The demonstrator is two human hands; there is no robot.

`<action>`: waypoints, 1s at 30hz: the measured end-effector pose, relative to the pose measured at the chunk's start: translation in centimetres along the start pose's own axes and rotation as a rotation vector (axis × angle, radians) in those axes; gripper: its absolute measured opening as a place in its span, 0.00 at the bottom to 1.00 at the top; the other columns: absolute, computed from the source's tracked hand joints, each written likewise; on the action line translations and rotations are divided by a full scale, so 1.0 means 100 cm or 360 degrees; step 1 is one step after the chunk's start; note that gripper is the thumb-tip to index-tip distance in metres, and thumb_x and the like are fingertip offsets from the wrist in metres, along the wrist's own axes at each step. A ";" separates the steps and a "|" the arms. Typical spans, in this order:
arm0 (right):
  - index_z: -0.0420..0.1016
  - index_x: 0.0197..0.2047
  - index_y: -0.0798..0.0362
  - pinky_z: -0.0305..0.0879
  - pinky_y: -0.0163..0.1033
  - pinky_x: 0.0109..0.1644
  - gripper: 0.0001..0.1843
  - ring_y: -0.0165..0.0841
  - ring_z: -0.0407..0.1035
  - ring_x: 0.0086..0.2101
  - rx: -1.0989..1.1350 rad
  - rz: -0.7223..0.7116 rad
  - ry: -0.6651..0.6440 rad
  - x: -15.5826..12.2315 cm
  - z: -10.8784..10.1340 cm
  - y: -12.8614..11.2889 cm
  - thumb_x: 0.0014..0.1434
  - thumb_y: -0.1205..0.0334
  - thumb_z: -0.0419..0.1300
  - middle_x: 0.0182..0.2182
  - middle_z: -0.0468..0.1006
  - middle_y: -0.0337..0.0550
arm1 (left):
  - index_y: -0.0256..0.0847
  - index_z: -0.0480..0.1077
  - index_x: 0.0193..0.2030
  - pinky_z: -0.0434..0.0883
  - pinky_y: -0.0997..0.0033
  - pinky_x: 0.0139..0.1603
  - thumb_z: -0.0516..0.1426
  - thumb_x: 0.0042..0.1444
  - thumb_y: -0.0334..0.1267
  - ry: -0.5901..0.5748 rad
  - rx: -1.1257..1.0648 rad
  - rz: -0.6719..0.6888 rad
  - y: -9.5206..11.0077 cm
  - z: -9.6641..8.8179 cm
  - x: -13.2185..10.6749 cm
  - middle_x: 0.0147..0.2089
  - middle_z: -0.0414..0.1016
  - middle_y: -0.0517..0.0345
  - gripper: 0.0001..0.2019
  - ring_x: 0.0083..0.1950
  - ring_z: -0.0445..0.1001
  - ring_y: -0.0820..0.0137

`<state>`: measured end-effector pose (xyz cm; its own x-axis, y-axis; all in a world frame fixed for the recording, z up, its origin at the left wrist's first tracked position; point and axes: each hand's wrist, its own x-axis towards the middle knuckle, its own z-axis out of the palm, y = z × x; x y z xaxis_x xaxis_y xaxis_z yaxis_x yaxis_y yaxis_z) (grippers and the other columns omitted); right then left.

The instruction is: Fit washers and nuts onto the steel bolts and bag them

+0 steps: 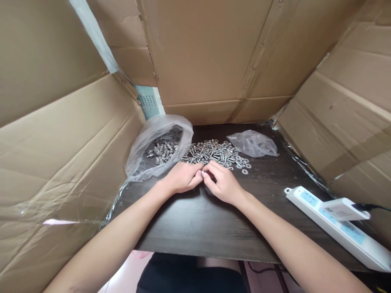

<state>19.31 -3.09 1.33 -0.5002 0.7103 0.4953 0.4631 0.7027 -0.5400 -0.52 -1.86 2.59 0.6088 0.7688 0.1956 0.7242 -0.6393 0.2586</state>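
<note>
My left hand (183,177) and my right hand (224,183) meet over the near edge of a pile of loose screws, nuts and washers (214,152). The fingers of both are closed in a pinch around a small shiny metal fastener (202,172). Fingertips cover most of it, so I cannot tell its exact kind. Just beyond the left hand stands an open clear plastic bag (143,162) with more metal fasteners (165,152) inside. A few flat washers (244,171) lie to the right of the pile.
A crumpled clear plastic bag (255,143) lies at the back right of the dark table (195,228). Along the right edge rests a white power strip (320,217) with a white adapter (343,208) plugged in. Cardboard walls (214,53) enclose the back and both sides.
</note>
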 end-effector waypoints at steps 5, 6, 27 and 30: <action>0.67 0.38 0.50 0.63 0.42 0.40 0.10 0.37 0.67 0.35 -0.0111 -0.0024 -0.0040 0.000 -0.003 -0.001 0.72 0.61 0.50 0.34 0.72 0.44 | 0.41 0.68 0.38 0.64 0.66 0.33 0.47 0.69 0.39 -0.0014 0.0050 -0.0008 0.000 0.004 0.001 0.31 0.78 0.54 0.11 0.31 0.76 0.61; 0.67 0.38 0.50 0.63 0.42 0.40 0.10 0.37 0.67 0.35 -0.0131 -0.0025 -0.0050 0.000 -0.003 0.000 0.72 0.61 0.50 0.34 0.72 0.44 | 0.41 0.68 0.39 0.64 0.66 0.33 0.47 0.70 0.39 -0.0014 0.0052 -0.0005 0.000 0.005 0.001 0.32 0.78 0.54 0.11 0.31 0.76 0.61; 0.65 0.34 0.50 0.60 0.42 0.39 0.10 0.37 0.65 0.34 -0.0214 0.0011 -0.0082 0.000 -0.003 0.003 0.70 0.63 0.52 0.32 0.72 0.43 | 0.42 0.64 0.41 0.65 0.64 0.35 0.47 0.69 0.37 -0.0048 0.0024 0.0053 0.000 0.004 -0.002 0.35 0.79 0.54 0.07 0.33 0.77 0.60; 0.61 0.30 0.49 0.58 0.42 0.38 0.13 0.37 0.64 0.33 -0.0173 0.0054 -0.0066 0.000 -0.002 0.006 0.70 0.62 0.51 0.29 0.70 0.42 | 0.42 0.64 0.42 0.65 0.64 0.34 0.48 0.68 0.37 -0.0063 0.0003 0.0049 0.002 0.003 -0.002 0.35 0.78 0.54 0.06 0.33 0.77 0.60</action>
<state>19.76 -2.61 1.17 -0.5116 0.7329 0.4485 0.5557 0.6803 -0.4778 -0.45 -2.16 2.35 0.6431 0.7476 0.1658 0.7056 -0.6626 0.2511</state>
